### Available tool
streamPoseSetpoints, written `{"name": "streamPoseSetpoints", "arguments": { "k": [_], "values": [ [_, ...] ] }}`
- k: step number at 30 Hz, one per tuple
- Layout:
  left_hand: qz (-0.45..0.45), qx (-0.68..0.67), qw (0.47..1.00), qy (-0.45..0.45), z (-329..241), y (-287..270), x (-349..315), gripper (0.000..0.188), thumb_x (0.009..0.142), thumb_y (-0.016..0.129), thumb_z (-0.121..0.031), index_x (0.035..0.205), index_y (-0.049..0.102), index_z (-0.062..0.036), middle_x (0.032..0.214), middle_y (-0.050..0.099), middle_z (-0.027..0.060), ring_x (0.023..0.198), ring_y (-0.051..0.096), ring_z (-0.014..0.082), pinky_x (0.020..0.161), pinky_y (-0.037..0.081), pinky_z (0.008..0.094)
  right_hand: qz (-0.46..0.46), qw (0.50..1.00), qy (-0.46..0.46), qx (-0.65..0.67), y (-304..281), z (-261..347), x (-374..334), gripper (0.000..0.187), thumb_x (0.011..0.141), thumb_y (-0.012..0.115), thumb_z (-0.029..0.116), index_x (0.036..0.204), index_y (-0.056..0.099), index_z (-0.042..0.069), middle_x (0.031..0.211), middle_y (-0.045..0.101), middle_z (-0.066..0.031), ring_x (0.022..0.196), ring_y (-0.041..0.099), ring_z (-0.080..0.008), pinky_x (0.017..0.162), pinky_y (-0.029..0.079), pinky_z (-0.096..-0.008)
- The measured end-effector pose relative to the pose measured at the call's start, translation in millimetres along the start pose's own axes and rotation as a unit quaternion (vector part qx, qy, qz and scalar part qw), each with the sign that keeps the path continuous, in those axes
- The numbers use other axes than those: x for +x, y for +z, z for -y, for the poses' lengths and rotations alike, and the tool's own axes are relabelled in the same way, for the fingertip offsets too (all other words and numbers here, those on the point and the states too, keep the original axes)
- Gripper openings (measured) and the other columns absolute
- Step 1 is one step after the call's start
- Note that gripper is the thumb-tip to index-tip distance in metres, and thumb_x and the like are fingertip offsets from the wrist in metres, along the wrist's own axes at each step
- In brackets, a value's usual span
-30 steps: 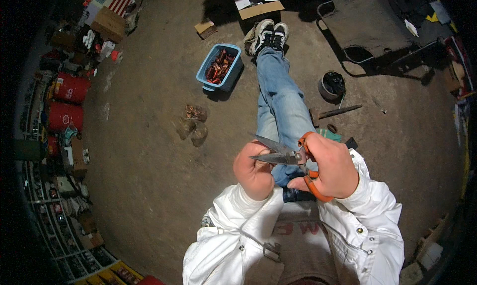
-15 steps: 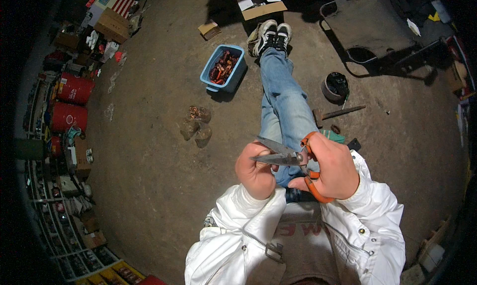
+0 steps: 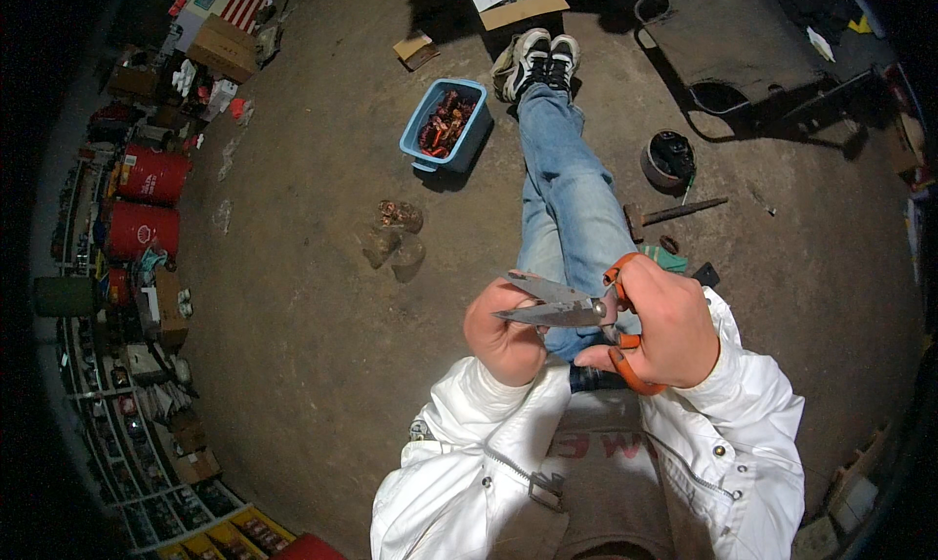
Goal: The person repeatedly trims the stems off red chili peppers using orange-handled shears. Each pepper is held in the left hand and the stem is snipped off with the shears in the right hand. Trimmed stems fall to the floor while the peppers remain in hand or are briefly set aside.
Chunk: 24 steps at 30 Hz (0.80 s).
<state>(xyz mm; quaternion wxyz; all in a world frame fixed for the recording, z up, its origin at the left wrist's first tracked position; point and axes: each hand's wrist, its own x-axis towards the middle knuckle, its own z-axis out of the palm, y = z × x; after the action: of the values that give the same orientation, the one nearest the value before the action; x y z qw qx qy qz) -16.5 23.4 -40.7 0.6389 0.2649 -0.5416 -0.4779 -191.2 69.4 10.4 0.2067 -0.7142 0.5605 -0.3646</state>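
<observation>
Over my legs, my right hand (image 3: 674,321) is wrapped round the orange handles of a pair of scissors (image 3: 562,314). Their worn grey blades are spread apart and point left. My left hand (image 3: 503,333) is curled closed at the blade tips, its thumb and fingers partly behind the blades. Whatever it pinches, if anything, is hidden. Beyond my hands, a blue plastic tub (image 3: 417,157) on the floor holds reddish-brown, copper-like scraps. Several small clear bags (image 3: 391,233) stand left of my legs, at least one with copper-coloured bits inside.
A hammer (image 3: 684,211) lies right of my legs, near a dark bucket (image 3: 668,159) and a dark phone-like slab (image 3: 705,274). A folding chair (image 3: 733,47) stands far right. Cardboard boxes (image 3: 523,11) lie ahead. Red drums (image 3: 145,230) and crowded shelves line the left.
The view has shifted slightly, so the floor things sit a little differently. My right hand and the scissors' handles are slightly farther right; the blades stay spread and both grips look the same.
</observation>
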Motion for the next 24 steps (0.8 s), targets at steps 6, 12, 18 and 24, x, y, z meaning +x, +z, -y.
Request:
{"name": "streamPoseSetpoints", "arguments": {
  "k": [6,12,18,24],
  "values": [
    [-0.007,0.058,0.998,0.007,-0.3,-3.2,-0.5,0.010,0.081,0.062,0.006,0.083,0.056,-0.0011,0.080,0.064,0.0137,0.066,0.062,0.0166,0.056,0.047,0.0267,-0.006,1.000,-0.014,-0.025,-2.2,0.3,-0.1,0.070,0.059,0.084,0.056,0.084,0.050,0.000,0.073,0.049,-0.0095,0.057,0.054,-0.0271,0.053,0.045,-0.0340],
    [0.032,0.129,0.991,-0.004,-4.3,-6.8,-0.3,0.024,0.095,0.063,-0.021,0.084,0.049,-0.0042,0.081,0.061,0.0120,0.072,0.061,0.0181,0.063,0.052,0.0314,-0.006,0.999,-0.020,-0.040,-1.4,-0.2,-1.1,0.074,0.058,0.083,0.060,0.085,0.050,-0.001,0.072,0.049,-0.0103,0.058,0.054,-0.0282,0.052,0.045,-0.0340],
    [-0.004,0.087,0.996,-0.003,-3.5,-2.0,0.2,0.013,0.082,0.051,0.010,0.080,0.056,-0.0014,0.066,0.058,0.0068,0.054,0.054,0.0113,0.049,0.042,0.0238,-0.004,0.999,-0.013,-0.048,-2.3,0.5,-0.8,0.073,0.059,0.083,0.059,0.085,0.050,-0.001,0.071,0.049,-0.0108,0.056,0.055,-0.0288,0.051,0.046,-0.0348],
    [0.006,0.081,0.997,-0.001,-8.1,1.8,4.6,0.013,0.089,0.049,0.005,0.081,0.056,-0.0010,0.066,0.057,0.0066,0.054,0.053,0.0104,0.048,0.040,0.0225,0.012,0.998,-0.002,-0.059,-4.5,0.1,0.1,0.061,0.070,0.078,0.055,0.083,0.055,-0.001,0.077,0.061,-0.0150,0.063,0.063,-0.0320,0.055,0.051,-0.0371]
  ]
}}
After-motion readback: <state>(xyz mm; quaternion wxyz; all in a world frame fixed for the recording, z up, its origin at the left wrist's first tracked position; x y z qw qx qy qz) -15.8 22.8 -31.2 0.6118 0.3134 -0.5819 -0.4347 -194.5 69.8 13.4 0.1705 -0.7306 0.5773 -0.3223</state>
